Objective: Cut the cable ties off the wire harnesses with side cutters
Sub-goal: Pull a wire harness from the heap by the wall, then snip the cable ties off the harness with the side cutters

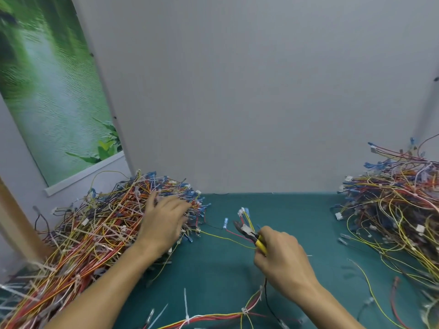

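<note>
While the right hand (282, 255) grips the yellow-handled side cutters (249, 233), nose pointing up and left, the left hand (164, 222) rests loose-fingered on the left pile of wire harnesses (95, 233). That pile lies on the desk (213, 269), left of the cutters and nearer the left hand.

Can't tell if the blurry left hand (164, 222) grips anything in the left harness pile (95, 233), which runs off-frame. The right harness pile (399, 210) is cropped too; the right hand (282, 260) half-hides the side cutters (251, 235).
</note>
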